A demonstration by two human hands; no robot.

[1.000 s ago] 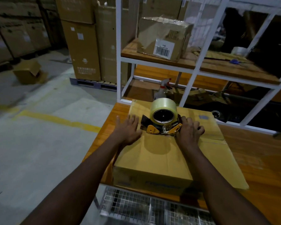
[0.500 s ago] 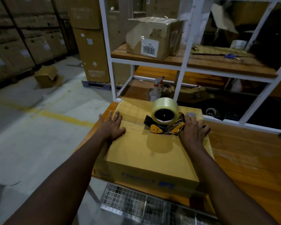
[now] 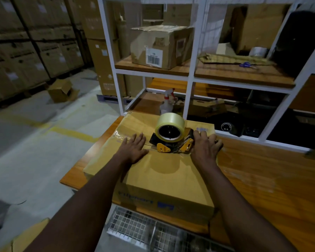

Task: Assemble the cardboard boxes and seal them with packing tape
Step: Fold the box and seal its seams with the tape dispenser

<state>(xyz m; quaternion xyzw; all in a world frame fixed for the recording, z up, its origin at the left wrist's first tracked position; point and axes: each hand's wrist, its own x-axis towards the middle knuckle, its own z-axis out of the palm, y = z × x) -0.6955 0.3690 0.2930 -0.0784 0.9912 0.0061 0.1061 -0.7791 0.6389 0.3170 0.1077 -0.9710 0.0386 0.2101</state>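
On the surface: smooth brown cardboard box [image 3: 164, 171], low and rectangular, near side printed in blue, too blurred to read.
Box top: matte, flaps closed, with wrinkled glossy clear tape at the far left corner.
Tape dispenser [image 3: 173, 149]: lying on the box top between the hands; black body, orange-yellow plates, fat round tape roll [image 3: 170, 122] of yellowish clear film, dark core facing the camera.
Left hand [image 3: 134, 149]: flat on the box top just left of the dispenser, fingers straight and spread.
Right hand [image 3: 205, 149]: at the box's right edge beside the dispenser, fingers bent, tips hidden behind the knuckles; unclear whether gripping or only pressing.
Surface [image 3: 271, 179]: glossy orange wood grain, cut off at the right.
Behind: white metal shelf frame [image 3: 189, 77], dented carton [image 3: 160, 46] with a barcode label, spray bottle [image 3: 166, 104] partly hidden by the roll.
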